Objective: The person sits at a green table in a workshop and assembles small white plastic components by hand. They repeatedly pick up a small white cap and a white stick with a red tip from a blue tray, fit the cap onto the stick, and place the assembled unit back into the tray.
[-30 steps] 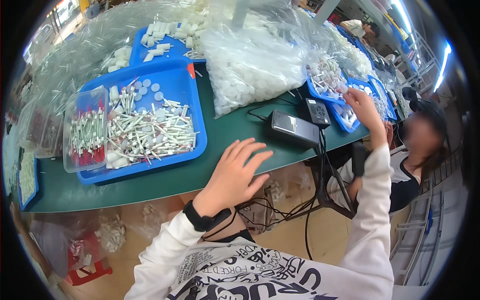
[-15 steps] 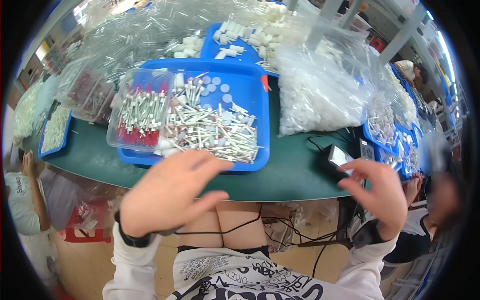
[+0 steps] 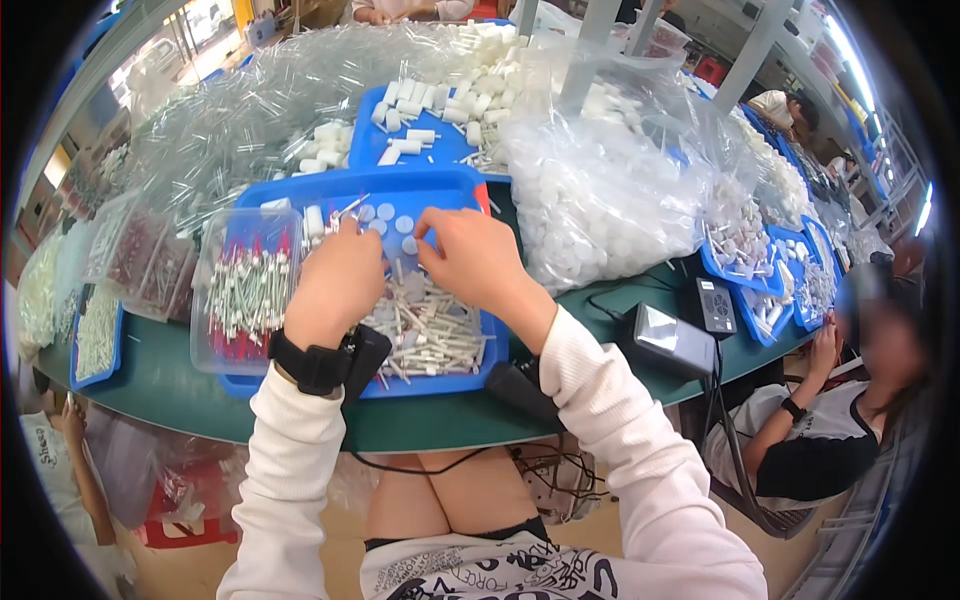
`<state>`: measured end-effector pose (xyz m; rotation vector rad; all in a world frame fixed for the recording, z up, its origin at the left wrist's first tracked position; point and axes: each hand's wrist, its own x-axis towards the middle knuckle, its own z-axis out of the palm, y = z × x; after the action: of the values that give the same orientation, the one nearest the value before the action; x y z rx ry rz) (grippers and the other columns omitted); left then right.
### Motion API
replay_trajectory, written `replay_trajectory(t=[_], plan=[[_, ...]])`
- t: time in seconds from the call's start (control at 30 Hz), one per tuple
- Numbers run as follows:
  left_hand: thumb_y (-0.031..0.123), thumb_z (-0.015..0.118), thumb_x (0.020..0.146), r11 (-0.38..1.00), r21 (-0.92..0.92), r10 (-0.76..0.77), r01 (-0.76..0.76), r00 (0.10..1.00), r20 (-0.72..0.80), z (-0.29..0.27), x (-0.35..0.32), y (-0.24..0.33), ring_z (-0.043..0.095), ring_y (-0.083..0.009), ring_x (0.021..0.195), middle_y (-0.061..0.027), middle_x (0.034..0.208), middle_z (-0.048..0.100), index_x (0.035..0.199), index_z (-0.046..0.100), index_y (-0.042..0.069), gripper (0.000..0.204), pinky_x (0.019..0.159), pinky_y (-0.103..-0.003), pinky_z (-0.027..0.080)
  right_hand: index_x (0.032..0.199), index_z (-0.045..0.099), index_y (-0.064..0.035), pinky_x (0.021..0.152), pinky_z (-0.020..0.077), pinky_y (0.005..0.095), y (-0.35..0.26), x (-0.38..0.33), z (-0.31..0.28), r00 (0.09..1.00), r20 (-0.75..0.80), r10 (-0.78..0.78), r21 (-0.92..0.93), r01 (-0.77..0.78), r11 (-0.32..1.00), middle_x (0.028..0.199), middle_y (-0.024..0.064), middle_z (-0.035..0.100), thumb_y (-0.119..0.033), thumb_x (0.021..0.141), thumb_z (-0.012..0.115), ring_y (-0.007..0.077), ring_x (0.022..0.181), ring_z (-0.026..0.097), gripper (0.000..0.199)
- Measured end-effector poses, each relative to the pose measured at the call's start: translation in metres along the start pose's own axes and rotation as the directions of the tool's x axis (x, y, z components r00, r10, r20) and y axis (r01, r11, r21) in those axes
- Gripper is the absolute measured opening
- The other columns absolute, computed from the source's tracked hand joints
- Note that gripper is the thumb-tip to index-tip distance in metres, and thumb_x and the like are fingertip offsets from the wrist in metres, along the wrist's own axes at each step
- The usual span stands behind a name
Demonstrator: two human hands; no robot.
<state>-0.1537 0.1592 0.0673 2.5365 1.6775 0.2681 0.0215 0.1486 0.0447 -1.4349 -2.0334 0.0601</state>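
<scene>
I see a clear bag (image 3: 610, 190) of white caps at two o'clock; grey screen (image 3: 672, 335) at four.

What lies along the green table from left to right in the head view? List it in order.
Clear box of red-tipped tubes → left hand → right hand → big clear bag of white caps → grey box-shaped device → small blue trays of white parts.
</scene>
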Motion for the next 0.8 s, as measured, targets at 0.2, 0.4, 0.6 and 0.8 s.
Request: replay_trajectory(t=[0.2, 0.4, 0.6, 0.8], plan=[[0.002, 0.065, 0.073, 0.956, -0.247, 0.123, -0.157, 0.981, -0.148, 0.011, 0.004, -0.031, 0.064, -0.0332, 0.083, -0.0197, 0.084, 0.066, 0.089, 0.068, -0.002, 0.016, 0.075, -0.039, 0.051, 0.09, 0.065, -0.0118, 0.063, 0.0477, 0.0385, 0.018, -0.009, -0.006, 0.977, -0.17, 0.125, 0.265, -0.077, 0.961, 0.07, 0.008, 0.062, -0.011, 0.078, 0.06, 0.0253, 0.07, 0.062, 0.013], [-0.001, 0.064, 0.076, 0.888, -0.412, 0.08, -0.205, 0.95, -0.301, 0.022, 0.0, -0.017, 0.065, -0.0273, 0.076, -0.0149, 0.08, 0.064, 0.094, 0.065, -0.001, 0.018, 0.069, -0.036, 0.052, 0.084, 0.07, -0.013, 0.065, 0.0443, 0.0334, 0.022, -0.015, -0.009, 0.986, -0.152, 0.062, 0.14, -0.04, 0.989, 0.069, 0.0006, 0.06, -0.016, 0.075, 0.068, 0.0209, 0.07, 0.054, 0.009], [0.001, 0.06, 0.083, 0.813, -0.485, 0.097, -0.323, 0.896, -0.433, 0.026, -0.001, -0.01, 0.065, -0.0235, 0.077, -0.013, 0.084, 0.065, 0.097, 0.065, 0.001, 0.015, 0.068, -0.033, 0.051, 0.077, 0.072, -0.0114, 0.068, 0.0434, 0.034, 0.018, -0.018, 0.001, 0.996, -0.046, -0.077, 0.0, 0.077, 0.997, 0.073, 0.0003, 0.061, -0.022, 0.073, 0.072, 0.0213, 0.072, 0.054, 0.011], [0.008, 0.064, 0.083, 0.822, -0.544, -0.075, -0.166, 0.917, -0.393, 0.01, -0.007, -0.001, 0.063, -0.0243, 0.075, -0.0118, 0.085, 0.066, 0.097, 0.067, 0.003, 0.015, 0.067, -0.034, 0.049, 0.088, 0.062, -0.0035, 0.062, 0.0421, 0.026, 0.015, -0.012, 0.001, 0.937, -0.152, 0.314, 0.742, -0.102, 0.662, 0.082, 0.0036, 0.066, -0.019, 0.089, 0.063, 0.0105, 0.066, 0.055, 0.015]])
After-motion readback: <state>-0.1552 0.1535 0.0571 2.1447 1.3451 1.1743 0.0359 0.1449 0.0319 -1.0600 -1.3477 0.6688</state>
